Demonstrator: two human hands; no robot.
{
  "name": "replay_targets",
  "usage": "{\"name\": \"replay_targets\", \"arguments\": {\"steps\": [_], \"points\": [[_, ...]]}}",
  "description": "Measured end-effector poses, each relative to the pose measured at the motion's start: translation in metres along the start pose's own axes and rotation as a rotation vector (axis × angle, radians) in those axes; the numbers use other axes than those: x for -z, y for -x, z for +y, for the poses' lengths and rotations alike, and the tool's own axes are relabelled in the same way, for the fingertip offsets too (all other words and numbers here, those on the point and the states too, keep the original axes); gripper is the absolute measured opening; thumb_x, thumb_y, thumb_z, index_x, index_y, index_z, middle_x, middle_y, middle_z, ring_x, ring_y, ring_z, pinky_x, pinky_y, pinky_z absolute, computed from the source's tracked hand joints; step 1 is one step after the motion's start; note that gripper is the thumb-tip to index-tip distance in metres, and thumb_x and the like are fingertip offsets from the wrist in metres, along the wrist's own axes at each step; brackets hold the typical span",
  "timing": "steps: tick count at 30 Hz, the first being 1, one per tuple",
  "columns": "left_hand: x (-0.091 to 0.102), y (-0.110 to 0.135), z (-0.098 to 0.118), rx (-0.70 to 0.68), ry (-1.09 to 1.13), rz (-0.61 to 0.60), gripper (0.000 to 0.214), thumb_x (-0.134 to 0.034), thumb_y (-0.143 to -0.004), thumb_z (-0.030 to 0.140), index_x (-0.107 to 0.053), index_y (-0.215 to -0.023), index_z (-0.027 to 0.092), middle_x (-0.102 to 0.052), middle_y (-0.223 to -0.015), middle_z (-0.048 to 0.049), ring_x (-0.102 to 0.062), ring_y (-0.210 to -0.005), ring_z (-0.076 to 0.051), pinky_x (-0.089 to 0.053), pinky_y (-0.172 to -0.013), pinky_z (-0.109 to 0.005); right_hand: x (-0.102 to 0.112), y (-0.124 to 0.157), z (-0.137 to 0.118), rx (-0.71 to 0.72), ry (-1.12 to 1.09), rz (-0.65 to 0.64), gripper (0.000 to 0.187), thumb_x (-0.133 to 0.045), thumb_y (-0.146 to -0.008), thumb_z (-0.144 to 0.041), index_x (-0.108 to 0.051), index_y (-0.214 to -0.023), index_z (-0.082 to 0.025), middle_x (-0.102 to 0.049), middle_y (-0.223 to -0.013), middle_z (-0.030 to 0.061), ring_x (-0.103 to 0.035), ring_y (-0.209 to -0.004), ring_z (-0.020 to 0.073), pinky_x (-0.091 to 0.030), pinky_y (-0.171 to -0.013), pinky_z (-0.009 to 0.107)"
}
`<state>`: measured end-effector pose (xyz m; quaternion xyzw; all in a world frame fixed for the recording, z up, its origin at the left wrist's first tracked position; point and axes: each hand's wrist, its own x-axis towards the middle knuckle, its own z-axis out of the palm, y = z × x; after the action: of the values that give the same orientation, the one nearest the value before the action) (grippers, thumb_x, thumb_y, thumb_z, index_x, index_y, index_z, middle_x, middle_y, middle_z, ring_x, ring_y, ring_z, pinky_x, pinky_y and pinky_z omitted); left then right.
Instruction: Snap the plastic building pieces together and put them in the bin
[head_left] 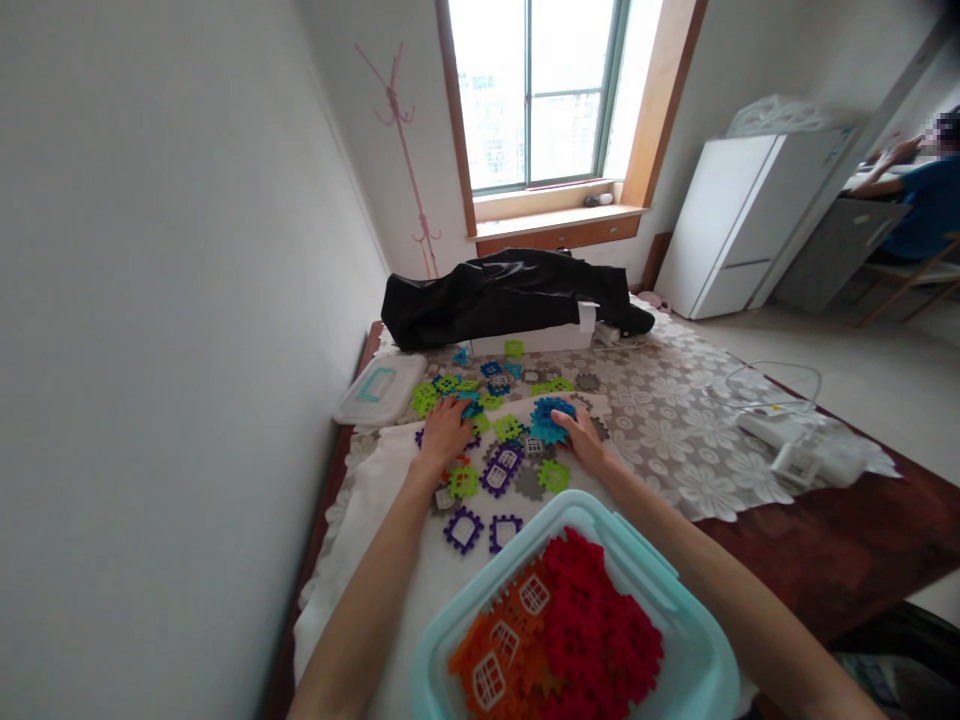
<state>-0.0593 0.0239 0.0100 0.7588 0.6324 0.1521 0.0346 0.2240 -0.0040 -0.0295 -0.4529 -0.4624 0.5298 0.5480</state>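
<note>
My right hand (583, 438) is closed on a stack of blue interlocking toy tiles (551, 418), thumb on top, just above the white cloth. Farther left, my left hand (445, 432) reaches down with its fingers on a light-blue tile (472, 405); its fingertips are partly hidden. Between and around the hands lie loose tiles: a lime-green one (554, 476), a purple one with a white window (501, 470) and several grey ones. Closest to me stands a light-blue plastic box (581, 505) holding orange tiles (504, 640) and red tiles (592, 630).
A clear lid (382, 388) lies at the table's left edge, near the wall. Black fabric (502, 295) covers a white box at the back. A white device in plastic (814, 455) and a cable are at right. A person in blue (926, 205) sits beyond the fridge (739, 225).
</note>
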Motion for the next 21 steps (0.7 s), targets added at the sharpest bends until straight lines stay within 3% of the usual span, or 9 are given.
{"name": "replay_targets", "arguments": {"steps": [5, 9, 13, 16, 21], "points": [[-0.001, -0.001, -0.001, 0.011, 0.035, 0.036, 0.043, -0.053, -0.093, 0.019, -0.073, -0.132, 0.023, -0.068, -0.132, -0.0117, -0.058, -0.127, -0.029, -0.044, -0.117, -0.044, 0.000, -0.001, 0.001, -0.009, 0.001, 0.002, 0.052, -0.076, -0.077, -0.061, -0.067, -0.111, -0.023, -0.069, -0.082, 0.0012, -0.057, -0.057, 0.0148, -0.044, -0.041, 0.023], [-0.004, -0.002, -0.003, -0.003, 0.054, 0.078, 0.035, -0.054, -0.096, 0.022, -0.075, -0.124, 0.019, -0.064, -0.144, -0.0115, -0.054, -0.138, -0.030, -0.041, -0.123, -0.045, 0.000, 0.000, 0.001, -0.004, -0.007, -0.006, 0.051, -0.075, -0.076, -0.061, -0.066, -0.108, -0.022, -0.065, -0.076, -0.0007, -0.053, -0.053, 0.0134, -0.042, -0.041, 0.024], [-0.010, -0.001, -0.005, -0.034, 0.076, 0.036, 0.043, -0.046, -0.103, 0.030, -0.063, -0.141, 0.019, -0.052, -0.162, -0.0114, -0.038, -0.157, -0.031, -0.027, -0.132, -0.051, -0.001, 0.000, -0.002, 0.009, -0.009, -0.009, 0.049, -0.075, -0.077, -0.060, -0.066, -0.107, -0.023, -0.065, -0.075, -0.0010, -0.052, -0.052, 0.0132, -0.041, -0.039, 0.024], [-0.014, -0.002, -0.005, -0.024, 0.066, -0.021, 0.054, -0.044, -0.105, 0.037, -0.048, -0.156, 0.019, -0.049, -0.164, -0.0140, -0.034, -0.160, -0.034, -0.021, -0.133, -0.056, -0.002, 0.001, -0.002, 0.015, -0.013, -0.027, 0.045, -0.074, -0.079, -0.060, -0.065, -0.104, -0.023, -0.061, -0.071, -0.0022, -0.050, -0.051, 0.0129, -0.041, -0.039, 0.023], [-0.014, -0.008, -0.005, 0.025, 0.050, -0.062, 0.061, -0.055, -0.097, 0.035, -0.048, -0.156, 0.021, -0.046, -0.166, -0.0137, -0.036, -0.158, -0.035, -0.021, -0.133, -0.056, -0.001, 0.000, 0.000, 0.009, 0.011, -0.006, 0.045, -0.073, -0.079, -0.060, -0.067, -0.105, -0.024, -0.066, -0.078, 0.0003, -0.055, -0.055, 0.0146, -0.045, -0.041, 0.024]]}}
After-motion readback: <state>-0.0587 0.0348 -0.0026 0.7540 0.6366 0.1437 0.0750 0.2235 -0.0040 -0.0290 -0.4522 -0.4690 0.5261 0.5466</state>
